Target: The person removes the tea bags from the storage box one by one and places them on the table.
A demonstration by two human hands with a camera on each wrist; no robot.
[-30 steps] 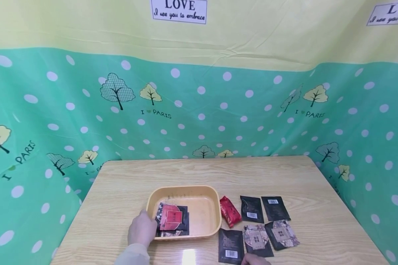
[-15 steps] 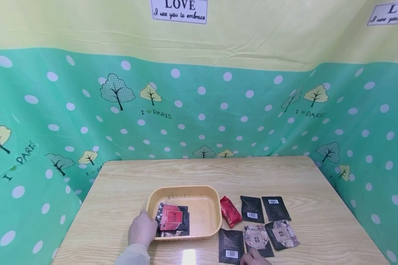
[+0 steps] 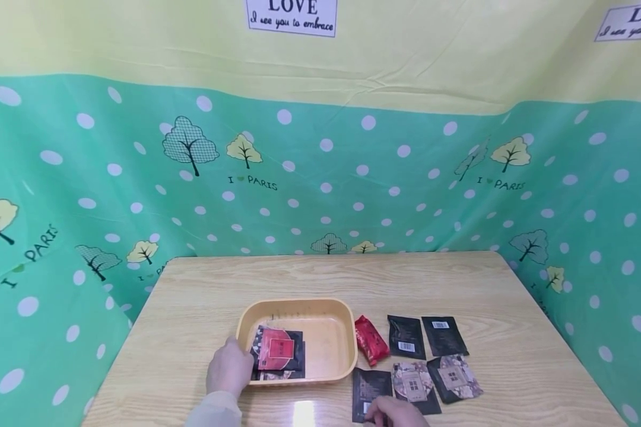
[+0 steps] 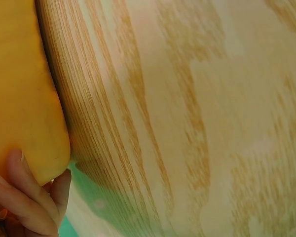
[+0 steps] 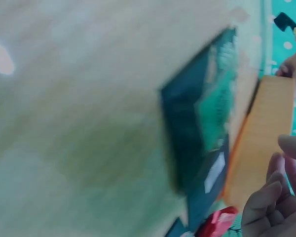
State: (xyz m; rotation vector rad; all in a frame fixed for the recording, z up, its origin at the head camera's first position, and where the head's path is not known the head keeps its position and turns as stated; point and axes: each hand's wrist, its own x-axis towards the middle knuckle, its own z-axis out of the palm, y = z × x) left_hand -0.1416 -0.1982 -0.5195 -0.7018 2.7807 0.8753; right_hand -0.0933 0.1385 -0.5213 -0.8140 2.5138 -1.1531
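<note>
Head view: the left grip (image 3: 229, 367) held the tray (image 3: 328, 343); the right grip (image 3: 396, 411), empty and loosely bent, was above a black sachet (image 3: 371, 384) on the table (image 3: 432, 281), presumably light, pliable, slick, best pinched edgewise.

L hand (image 3: 228, 366) held the L end of the tan tray (image 3: 327, 341), pale sleeve (image 3: 215, 411) at the wrist. In tray's L half, a red & blk pkt (image 3: 279, 350) lay on top of another pkt (image 3: 279, 375). R hand (image 3: 396, 411) was over the near R corner of a blk pkt (image 3: 370, 384), covering part of its label; couldn't tell if touching. Just R of tray: shiny red pkt (image 3: 371, 341), tilted. Further R, 2 plain blk pkts (image 3: 406, 337) at back, 2 flowery pkts (image 3: 410, 381) in front. All on wood table (image 3: 192, 308), w/ green dotted curtain (image 3: 395, 225) behind.
</note>
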